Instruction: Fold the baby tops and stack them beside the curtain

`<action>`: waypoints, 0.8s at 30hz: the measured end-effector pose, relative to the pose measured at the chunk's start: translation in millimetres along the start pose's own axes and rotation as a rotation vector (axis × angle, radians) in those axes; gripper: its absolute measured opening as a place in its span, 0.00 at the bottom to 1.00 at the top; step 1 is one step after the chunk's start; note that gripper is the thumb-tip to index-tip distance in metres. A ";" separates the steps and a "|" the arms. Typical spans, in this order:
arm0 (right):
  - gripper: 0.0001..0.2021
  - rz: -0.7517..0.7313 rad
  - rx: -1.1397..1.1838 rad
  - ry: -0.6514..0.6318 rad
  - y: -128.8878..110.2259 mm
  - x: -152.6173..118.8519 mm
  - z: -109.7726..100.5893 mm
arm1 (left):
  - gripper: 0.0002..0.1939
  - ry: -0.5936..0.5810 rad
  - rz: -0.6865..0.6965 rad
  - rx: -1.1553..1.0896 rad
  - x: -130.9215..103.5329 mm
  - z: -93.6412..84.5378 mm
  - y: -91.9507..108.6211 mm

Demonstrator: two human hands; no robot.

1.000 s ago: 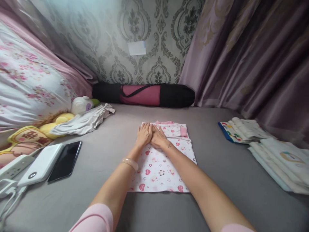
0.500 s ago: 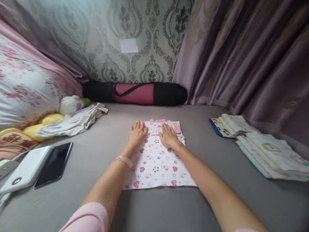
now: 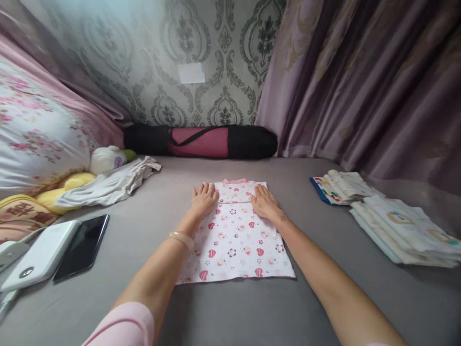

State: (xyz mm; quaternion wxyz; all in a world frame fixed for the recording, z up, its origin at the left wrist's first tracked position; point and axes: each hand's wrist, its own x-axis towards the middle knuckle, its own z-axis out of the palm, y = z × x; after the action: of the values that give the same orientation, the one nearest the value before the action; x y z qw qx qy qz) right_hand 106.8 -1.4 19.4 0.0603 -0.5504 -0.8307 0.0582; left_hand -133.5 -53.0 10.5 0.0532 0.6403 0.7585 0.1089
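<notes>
A small white shirt (image 3: pixel 234 245) printed with pink hearts and flowers lies flat on the grey bed sheet (image 3: pixel 230 312). Its upper part is folded over in a band, and a pink collar edge (image 3: pixel 235 181) shows at the far end. My left hand (image 3: pixel 205 198) rests flat on the upper left edge of the shirt, fingers stretched out. On the opposite side, my right hand (image 3: pixel 265 202) lies flat over the upper right edge, fingers also extended. Neither hand grasps the cloth.
Folded clothes (image 3: pixel 406 230) are stacked at the right, beside a smaller folded pile (image 3: pixel 342 187). At the left lie a phone (image 3: pixel 82 247), a white power bank (image 3: pixel 39 254), a crumpled grey garment (image 3: pixel 111 182) and soft toys. A long black-and-maroon bag (image 3: pixel 201 142) lies along the wall.
My right hand has slid right, from the folded band to the shirt's right edge. The pink cuff that showed there is now out of sight. My left hand has shifted only slightly left.
</notes>
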 end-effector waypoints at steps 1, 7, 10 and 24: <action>0.32 0.011 0.011 0.018 -0.5 2.4 -2.6 | 0.30 0.029 0.014 0.023 0.2 -1.2 3.9; 0.32 0.016 0.006 0.122 -4.0 16.2 -0.6 | 0.30 0.124 0.157 0.031 -2.4 7.0 29.8; 0.32 0.068 0.030 0.053 1.9 19.6 10.1 | 0.30 0.062 0.135 0.035 -3.7 13.6 30.5; 0.28 -0.134 0.023 0.000 -27.0 8.9 6.1 | 0.32 0.063 0.068 0.051 -8.2 9.8 25.9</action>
State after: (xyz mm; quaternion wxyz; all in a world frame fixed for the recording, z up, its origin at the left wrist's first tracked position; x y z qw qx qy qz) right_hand 77.9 -3.8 18.1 0.0703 -0.4928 -0.8649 0.0636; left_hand -105.1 -56.1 6.6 0.0092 0.6633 0.7400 0.1112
